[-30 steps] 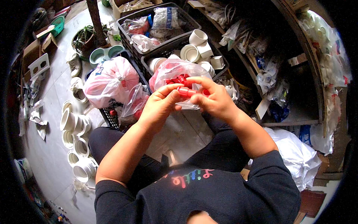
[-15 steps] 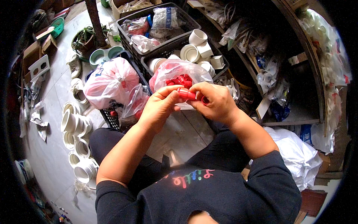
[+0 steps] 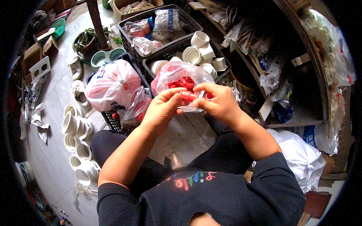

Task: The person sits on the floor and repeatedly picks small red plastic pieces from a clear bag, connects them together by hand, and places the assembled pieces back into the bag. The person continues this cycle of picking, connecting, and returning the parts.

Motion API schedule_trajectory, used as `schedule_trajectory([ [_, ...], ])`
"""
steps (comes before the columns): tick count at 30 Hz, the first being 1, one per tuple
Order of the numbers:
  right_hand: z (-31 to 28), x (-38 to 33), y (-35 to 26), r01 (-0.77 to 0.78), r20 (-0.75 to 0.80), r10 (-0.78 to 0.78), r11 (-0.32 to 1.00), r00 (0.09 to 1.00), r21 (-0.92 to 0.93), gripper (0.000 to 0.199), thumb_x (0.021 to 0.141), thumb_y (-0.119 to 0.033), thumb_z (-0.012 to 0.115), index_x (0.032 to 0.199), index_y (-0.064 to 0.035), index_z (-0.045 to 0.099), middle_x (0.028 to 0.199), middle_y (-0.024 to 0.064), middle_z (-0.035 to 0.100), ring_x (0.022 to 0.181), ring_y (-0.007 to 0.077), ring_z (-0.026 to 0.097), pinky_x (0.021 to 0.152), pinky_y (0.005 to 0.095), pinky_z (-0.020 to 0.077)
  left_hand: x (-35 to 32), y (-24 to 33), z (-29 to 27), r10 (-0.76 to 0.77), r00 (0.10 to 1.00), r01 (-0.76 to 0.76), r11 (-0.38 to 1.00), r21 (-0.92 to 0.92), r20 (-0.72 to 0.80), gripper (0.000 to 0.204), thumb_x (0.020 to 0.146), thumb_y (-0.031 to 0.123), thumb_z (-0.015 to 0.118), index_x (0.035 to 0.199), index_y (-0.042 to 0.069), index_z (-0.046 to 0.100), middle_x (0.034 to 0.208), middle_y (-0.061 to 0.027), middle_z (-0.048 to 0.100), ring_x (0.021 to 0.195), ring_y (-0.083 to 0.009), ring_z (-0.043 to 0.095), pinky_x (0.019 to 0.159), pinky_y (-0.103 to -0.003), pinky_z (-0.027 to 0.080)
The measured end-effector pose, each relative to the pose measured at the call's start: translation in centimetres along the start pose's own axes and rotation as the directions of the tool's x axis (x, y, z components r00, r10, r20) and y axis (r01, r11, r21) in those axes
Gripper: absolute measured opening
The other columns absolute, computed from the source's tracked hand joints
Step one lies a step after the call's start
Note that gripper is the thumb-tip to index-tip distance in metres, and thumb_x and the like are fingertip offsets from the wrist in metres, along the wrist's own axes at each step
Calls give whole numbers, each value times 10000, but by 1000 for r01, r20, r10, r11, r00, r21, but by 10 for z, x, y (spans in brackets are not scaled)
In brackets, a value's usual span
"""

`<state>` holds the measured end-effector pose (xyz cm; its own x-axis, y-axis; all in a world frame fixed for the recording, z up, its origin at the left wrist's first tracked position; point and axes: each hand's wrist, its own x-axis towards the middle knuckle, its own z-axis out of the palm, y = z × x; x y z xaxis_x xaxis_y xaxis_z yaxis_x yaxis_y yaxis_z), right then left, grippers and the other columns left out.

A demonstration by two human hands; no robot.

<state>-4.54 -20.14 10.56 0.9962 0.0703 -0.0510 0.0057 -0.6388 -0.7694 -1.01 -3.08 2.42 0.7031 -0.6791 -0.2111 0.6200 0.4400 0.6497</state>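
Observation:
In front of my knees, my left hand (image 3: 166, 105) grips a short red plastic pipe fitting (image 3: 187, 95) between thumb and fingers. My right hand (image 3: 218, 101) is closed at the fitting's right end. A second small red fitting (image 3: 209, 96) with a round opening shows among the right fingers, mostly hidden by them. Between the right fingertips and the first fitting is a pale patch that I cannot make out. Just beyond both hands, an open clear plastic bag (image 3: 166, 77) holds many red fittings (image 3: 184, 82).
Behind the bag stands a black crate (image 3: 149, 62) of white pipe fittings (image 3: 192, 55), with another crate (image 3: 126, 34) beyond it. A tied bag (image 3: 113, 83) sits at left. White pipe pieces (image 3: 77, 126) and shoes (image 3: 79, 92) lie on the floor. Shelving (image 3: 320, 75) stands at right.
My right fingers have shifted and turned slightly at the fitting's end, and a pale patch now shows there. My left hand holds almost the same place.

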Motion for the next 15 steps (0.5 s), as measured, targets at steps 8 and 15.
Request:
schedule_trajectory([
  [8,-5,0,3,-122,129,123,992,984,-14,330,727,-299,663,924,-53,566,754,121,603,606,252,594,536,338,466,0,0,3,-18,1000,18,999,37,-17,299,825,313,578,1034,100,572,953,3,605,843,-78,552,648,-210,419],
  [15,1,1,3,397,-35,-439,842,898,-365,266,700,-197,700,870,-32,578,629,28,551,545,88,517,502,238,417,2,-1,2,-22,1000,22,1000,10,-22,300,826,313,577,1035,99,568,951,0,606,851,-82,554,655,-216,425],
])
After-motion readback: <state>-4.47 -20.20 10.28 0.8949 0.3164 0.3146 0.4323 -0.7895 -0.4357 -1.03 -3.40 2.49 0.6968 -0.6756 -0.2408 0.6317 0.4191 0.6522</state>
